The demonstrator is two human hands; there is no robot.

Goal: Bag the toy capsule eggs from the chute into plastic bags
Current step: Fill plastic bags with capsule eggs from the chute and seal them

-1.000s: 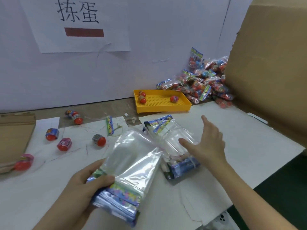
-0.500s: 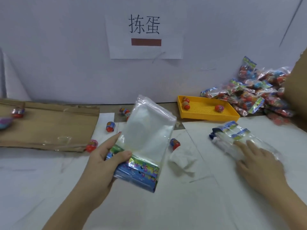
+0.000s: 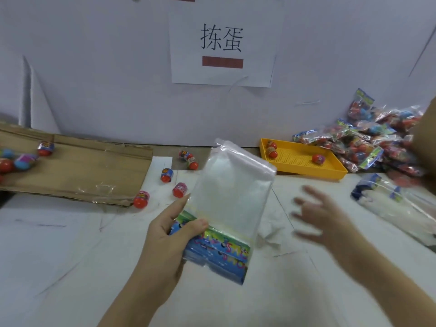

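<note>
White counter (image 3: 59, 267), cardboard chute (image 3: 77, 171) at left carrying capsule eggs (image 3: 46, 148), more loose beside its lip. Left hand (image 3: 165, 237) grips a stack of plastic bags (image 3: 231, 201) by the printed headers; right hand (image 3: 323, 223) hovers, fingers spread, holding nothing (blurred). Step probably bag-opening; next: part the top bag's mouth.

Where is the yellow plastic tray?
Head view: the yellow plastic tray lies back right, left of the pile of filled clear bags, near the white wall.

Clear bags (image 3: 232, 201) held upright, red eggs (image 3: 141, 199) scattered by cardboard chute (image 3: 77, 171)
</note>
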